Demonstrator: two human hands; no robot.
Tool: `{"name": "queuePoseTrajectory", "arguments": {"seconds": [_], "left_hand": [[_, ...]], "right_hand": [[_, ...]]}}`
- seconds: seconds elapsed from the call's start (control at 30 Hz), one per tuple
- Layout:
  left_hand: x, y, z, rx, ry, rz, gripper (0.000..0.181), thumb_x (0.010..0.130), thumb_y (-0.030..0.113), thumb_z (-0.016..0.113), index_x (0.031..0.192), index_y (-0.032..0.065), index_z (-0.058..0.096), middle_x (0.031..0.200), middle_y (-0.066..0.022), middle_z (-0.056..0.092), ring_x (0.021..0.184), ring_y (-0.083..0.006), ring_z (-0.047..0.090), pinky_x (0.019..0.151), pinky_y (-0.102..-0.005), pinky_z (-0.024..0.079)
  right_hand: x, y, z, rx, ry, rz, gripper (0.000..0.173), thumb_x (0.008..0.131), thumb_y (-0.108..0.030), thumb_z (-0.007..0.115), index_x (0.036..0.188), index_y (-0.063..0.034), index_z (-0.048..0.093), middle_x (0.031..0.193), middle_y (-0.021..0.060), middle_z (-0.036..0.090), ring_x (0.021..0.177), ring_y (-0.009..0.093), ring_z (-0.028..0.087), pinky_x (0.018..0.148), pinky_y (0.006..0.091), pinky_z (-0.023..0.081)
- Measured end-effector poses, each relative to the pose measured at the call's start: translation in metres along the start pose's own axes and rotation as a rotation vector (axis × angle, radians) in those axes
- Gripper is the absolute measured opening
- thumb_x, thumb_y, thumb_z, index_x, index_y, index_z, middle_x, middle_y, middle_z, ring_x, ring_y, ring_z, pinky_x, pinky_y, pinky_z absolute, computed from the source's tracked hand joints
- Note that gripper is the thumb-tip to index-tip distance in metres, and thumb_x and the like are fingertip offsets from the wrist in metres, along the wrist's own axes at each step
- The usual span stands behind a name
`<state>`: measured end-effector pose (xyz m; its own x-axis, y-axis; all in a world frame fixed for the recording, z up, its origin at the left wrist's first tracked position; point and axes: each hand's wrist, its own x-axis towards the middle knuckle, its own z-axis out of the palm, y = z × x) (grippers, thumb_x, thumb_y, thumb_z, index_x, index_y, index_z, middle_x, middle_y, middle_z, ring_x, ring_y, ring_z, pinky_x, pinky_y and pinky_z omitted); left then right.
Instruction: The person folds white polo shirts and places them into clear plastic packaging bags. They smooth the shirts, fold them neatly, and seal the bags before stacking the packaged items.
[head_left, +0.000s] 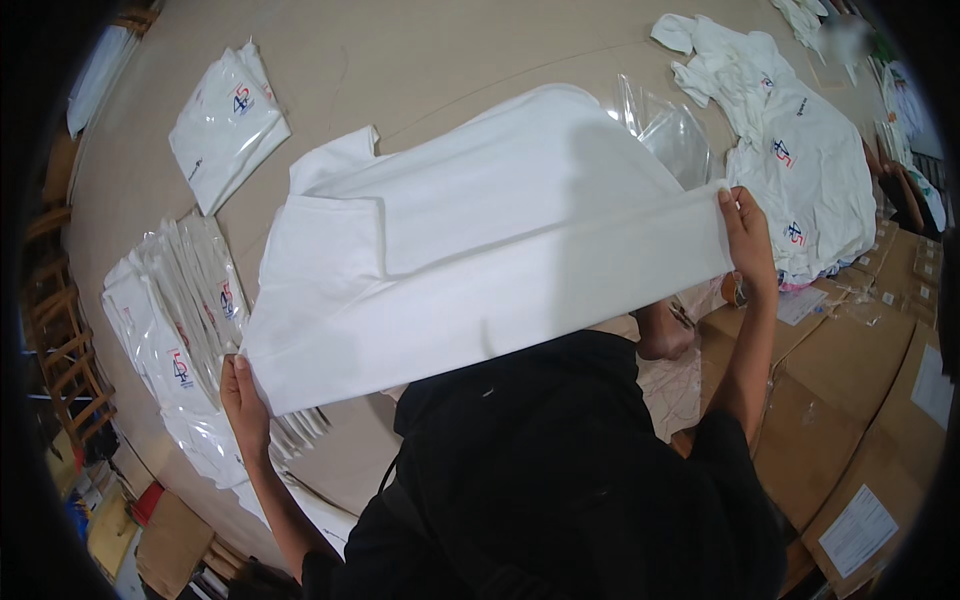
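A white short-sleeved shirt (480, 217) is spread in front of me, its near side folded over in a long straight edge. My left hand (246, 397) grips the near left corner of that fold between thumb and fingers. On the other end, my right hand (747, 232) pinches the fold's right corner. Clear plastic bags (675, 139) lie partly behind the shirt at the upper right. Past my left hand is a row of bagged printed white shirts (184, 315), and a folded shirt in clear plastic (229, 124) lies beyond it.
A heap of printed white shirts (795, 157) lies at the right, above closed cardboard boxes (832, 382) bearing labels. A roll of brown tape (733, 289) is beside my right forearm. Wooden racks (67, 337) stand at the far left. Another person's arm (904, 191) shows at the far right.
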<state>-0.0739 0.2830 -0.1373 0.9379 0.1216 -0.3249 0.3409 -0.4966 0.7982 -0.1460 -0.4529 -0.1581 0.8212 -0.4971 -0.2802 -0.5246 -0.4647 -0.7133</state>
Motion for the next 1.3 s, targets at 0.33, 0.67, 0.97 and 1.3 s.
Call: {"name": "queuePoseTrajectory", "arguments": {"seconds": [0.33,0.67,0.97,1.3], "left_hand": [[-0.015,-0.079,0.072,0.430,0.054,0.074,0.026,0.112,0.016,0.064,0.129,-0.0018,0.058,0.087,-0.0094,0.064,0.075,-0.0161,0.058,0.068,-0.0339,0.051],[0.007,0.022,0.154,0.638,0.012,0.457,0.064,0.110,0.032,0.061,0.168,0.0103,0.044,0.177,-0.0248,0.030,0.165,-0.0516,0.018,0.133,-0.0616,0.017],[0.194,0.004,0.146,0.430,0.011,0.118,0.073,0.110,0.053,0.057,0.167,0.0091,0.045,0.161,-0.0333,0.050,0.151,-0.0465,0.049,0.127,-0.0523,0.036],[0.303,-0.011,0.115,-0.334,-0.341,-0.535,0.057,0.103,0.045,0.076,0.137,0.0000,0.069,0.129,-0.0172,0.077,0.109,-0.0266,0.077,0.100,-0.0436,0.062]], "right_hand": [[-0.008,0.080,0.081,-0.300,0.031,-0.079,0.031,0.113,-0.031,0.062,0.121,-0.0012,0.060,0.083,0.0258,0.069,0.077,0.041,0.071,0.073,0.0499,0.053],[0.080,-0.018,0.127,-0.049,0.170,-0.440,0.032,0.108,-0.022,0.070,0.130,0.0018,0.068,0.126,0.0202,0.073,0.110,0.035,0.072,0.096,0.0432,0.057],[0.225,-0.109,0.183,-0.323,-0.592,-0.178,0.068,0.102,-0.061,0.067,0.135,-0.0019,0.073,0.140,0.0165,0.073,0.137,0.034,0.063,0.117,0.0462,0.046],[0.283,-0.111,0.164,-0.621,-0.654,-0.462,0.048,0.092,-0.046,0.082,0.095,0.0021,0.079,0.094,0.0189,0.078,0.089,0.031,0.071,0.084,0.0454,0.054]]}}
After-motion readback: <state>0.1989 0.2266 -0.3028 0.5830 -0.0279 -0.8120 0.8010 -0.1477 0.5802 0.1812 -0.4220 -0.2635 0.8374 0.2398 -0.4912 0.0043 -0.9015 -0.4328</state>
